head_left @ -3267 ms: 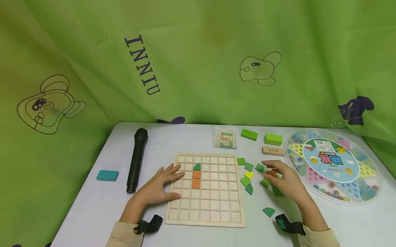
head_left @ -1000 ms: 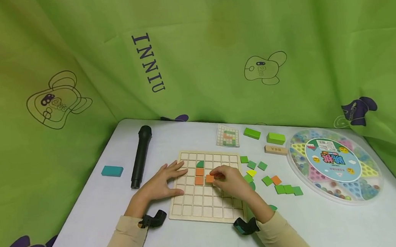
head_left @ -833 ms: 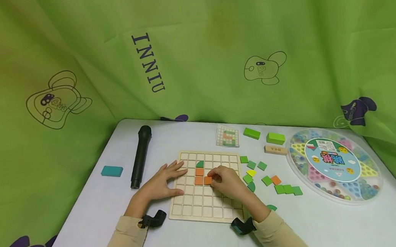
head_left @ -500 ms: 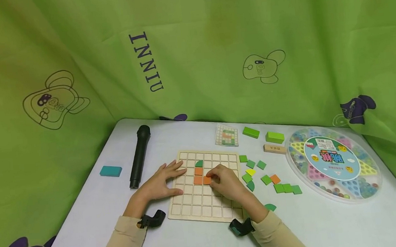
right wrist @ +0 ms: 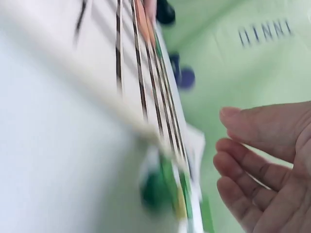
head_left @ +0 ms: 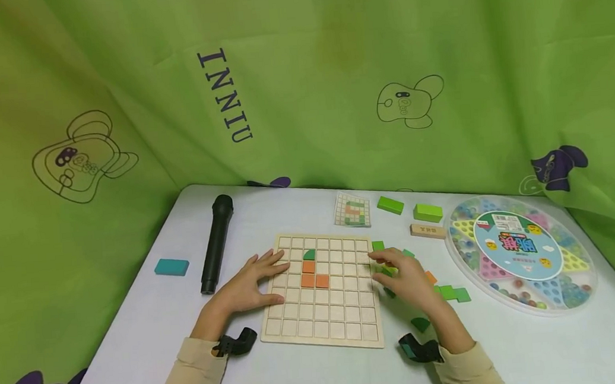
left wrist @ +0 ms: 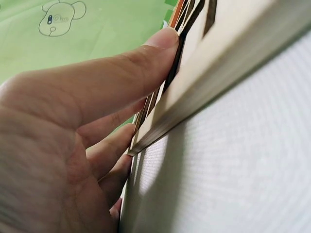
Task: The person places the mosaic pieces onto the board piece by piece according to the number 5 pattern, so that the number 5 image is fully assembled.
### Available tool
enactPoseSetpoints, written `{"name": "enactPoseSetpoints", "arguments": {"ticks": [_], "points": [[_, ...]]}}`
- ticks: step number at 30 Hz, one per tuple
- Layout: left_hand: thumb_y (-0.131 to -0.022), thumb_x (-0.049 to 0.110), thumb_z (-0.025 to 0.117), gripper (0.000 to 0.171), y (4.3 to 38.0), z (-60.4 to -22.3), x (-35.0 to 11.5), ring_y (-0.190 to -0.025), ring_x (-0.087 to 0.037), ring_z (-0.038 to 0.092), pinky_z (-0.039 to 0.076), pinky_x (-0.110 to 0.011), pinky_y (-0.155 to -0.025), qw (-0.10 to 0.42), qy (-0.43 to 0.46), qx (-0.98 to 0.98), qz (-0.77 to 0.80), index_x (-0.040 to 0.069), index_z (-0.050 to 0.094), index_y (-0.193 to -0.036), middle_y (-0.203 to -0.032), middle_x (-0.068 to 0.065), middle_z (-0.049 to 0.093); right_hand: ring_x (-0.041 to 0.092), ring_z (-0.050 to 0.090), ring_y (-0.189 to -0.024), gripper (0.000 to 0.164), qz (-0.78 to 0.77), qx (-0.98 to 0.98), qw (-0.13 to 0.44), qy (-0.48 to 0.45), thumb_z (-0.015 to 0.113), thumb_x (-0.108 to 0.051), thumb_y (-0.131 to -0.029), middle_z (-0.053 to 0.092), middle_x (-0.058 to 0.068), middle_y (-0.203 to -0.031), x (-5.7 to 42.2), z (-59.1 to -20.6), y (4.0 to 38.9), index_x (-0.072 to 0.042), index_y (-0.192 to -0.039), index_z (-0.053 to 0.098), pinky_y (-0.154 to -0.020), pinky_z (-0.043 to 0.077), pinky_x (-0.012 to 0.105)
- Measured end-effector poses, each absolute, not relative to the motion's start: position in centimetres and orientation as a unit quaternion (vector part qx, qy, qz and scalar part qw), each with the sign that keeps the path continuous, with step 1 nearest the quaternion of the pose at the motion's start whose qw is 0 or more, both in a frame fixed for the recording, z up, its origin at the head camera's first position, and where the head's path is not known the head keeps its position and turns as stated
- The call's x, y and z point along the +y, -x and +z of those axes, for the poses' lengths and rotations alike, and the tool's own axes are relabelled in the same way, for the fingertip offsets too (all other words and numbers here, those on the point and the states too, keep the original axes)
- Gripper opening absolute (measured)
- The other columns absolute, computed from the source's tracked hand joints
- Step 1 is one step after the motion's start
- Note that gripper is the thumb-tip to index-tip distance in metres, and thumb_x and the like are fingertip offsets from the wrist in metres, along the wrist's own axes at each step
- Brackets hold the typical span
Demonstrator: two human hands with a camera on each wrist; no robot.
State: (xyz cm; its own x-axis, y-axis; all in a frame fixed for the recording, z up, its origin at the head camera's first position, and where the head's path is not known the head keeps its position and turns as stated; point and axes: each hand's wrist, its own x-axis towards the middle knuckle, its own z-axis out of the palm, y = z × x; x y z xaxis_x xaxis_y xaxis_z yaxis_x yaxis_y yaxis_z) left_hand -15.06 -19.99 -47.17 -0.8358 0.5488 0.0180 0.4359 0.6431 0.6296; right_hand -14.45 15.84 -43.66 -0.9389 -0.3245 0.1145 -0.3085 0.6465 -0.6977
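Observation:
A pale wooden grid board [head_left: 343, 314] lies on the table. My left hand [head_left: 247, 285] rests along its left edge with spread fingers; in the left wrist view the thumb [left wrist: 163, 41] touches the board's rim. Set in the grid are a green quarter-circle tile [head_left: 309, 255], two orange square tiles below it, and a third orange tile [head_left: 322, 281] to the right of the lower one. Past the board's right edge, my right hand [head_left: 407, 277] hovers over loose tiles, fingers loosely bent and holding nothing. It partly hides a yellow tile [head_left: 390, 269] and several green ones.
A pattern card [head_left: 351, 210] lies behind the board, with light green blocks [head_left: 428, 213] and a wooden block [head_left: 427, 231] to its right. A round marble game box [head_left: 521, 254] sits at far right. On the left are a black microphone [head_left: 217, 243] and a teal block [head_left: 172, 267].
My right hand took an orange tile from the loose ones, set it beside the lower orange tile and let go. It has since moved right, off the board. My left hand stays put.

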Motion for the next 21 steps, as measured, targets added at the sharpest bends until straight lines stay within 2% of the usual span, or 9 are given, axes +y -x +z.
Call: {"name": "enactPoseSetpoints", "arguments": {"ticks": [5,9,10,16,18,21], "points": [[-0.076,0.043,0.076,0.075,15.1,-47.3,-20.1,-0.145,-0.032,0.018,0.008,-0.056,-0.117,0.086,-0.273,0.904,0.318,0.013,0.049,-0.139,-0.154,-0.007,0.03,0.034,0.061,-0.104,0.039,-0.367,0.918,-0.003,0.15,0.07,-0.006,-0.084,0.063,0.015,-0.117,21.3,-44.1,14.4,-0.001,-0.122,0.061,-0.085,0.053,0.048],[-0.076,0.042,0.076,0.075,15.0,-47.1,-20.1,-0.145,-0.032,0.019,0.008,-0.056,-0.117,0.085,-0.272,0.903,0.32,0.013,0.049,-0.139,-0.154,-0.007,0.03,0.036,0.061,-0.106,0.039,-0.36,0.923,0.017,0.135,0.067,-0.01,-0.088,0.062,0.018,-0.119,24.9,-44.5,14.6,0.0,-0.124,0.059,-0.089,0.052,0.047],[-0.075,0.042,0.076,0.075,15.0,-47.1,-20.1,-0.145,-0.032,0.019,0.008,-0.055,-0.117,0.085,-0.271,0.903,0.321,0.013,0.049,-0.139,-0.154,-0.007,0.03,0.037,0.061,-0.107,0.039,-0.358,0.924,0.026,0.135,0.066,-0.011,-0.088,0.062,0.02,-0.119,25.6,-44.5,14.7,0.001,-0.125,0.058,-0.089,0.052,0.045],[-0.075,0.042,0.077,0.076,15.0,-47.1,-20.1,-0.145,-0.031,0.019,0.007,-0.055,-0.117,0.085,-0.267,0.904,0.324,0.014,0.049,-0.14,-0.155,-0.006,0.029,0.031,0.059,-0.109,0.033,-0.364,0.92,0.067,0.132,0.064,-0.005,-0.089,0.062,0.016,-0.121,27.4,-45.2,14.9,-0.002,-0.121,0.062,-0.085,0.049,0.015],[-0.075,0.042,0.077,0.076,15.1,-47.1,-20.1,-0.145,-0.032,0.019,0.008,-0.055,-0.117,0.085,-0.268,0.903,0.325,0.014,0.049,-0.139,-0.155,-0.007,0.03,0.026,0.059,-0.109,0.03,-0.362,0.919,0.061,0.14,0.063,-0.003,-0.088,0.062,0.014,-0.119,27.5,-45.4,14.9,-0.004,-0.119,0.064,-0.085,0.047,0.012],[-0.075,0.042,0.077,0.076,15.2,-47.2,-19.9,-0.145,-0.032,0.019,0.008,-0.056,-0.117,0.086,-0.271,0.901,0.328,0.013,0.05,-0.139,-0.154,-0.007,0.03,0.018,0.058,-0.106,0.027,-0.352,0.922,0.039,0.156,0.064,-0.002,-0.088,0.063,0.011,-0.115,27.6,-45.8,14.8,-0.007,-0.115,0.067,-0.085,0.047,0.014]]}}
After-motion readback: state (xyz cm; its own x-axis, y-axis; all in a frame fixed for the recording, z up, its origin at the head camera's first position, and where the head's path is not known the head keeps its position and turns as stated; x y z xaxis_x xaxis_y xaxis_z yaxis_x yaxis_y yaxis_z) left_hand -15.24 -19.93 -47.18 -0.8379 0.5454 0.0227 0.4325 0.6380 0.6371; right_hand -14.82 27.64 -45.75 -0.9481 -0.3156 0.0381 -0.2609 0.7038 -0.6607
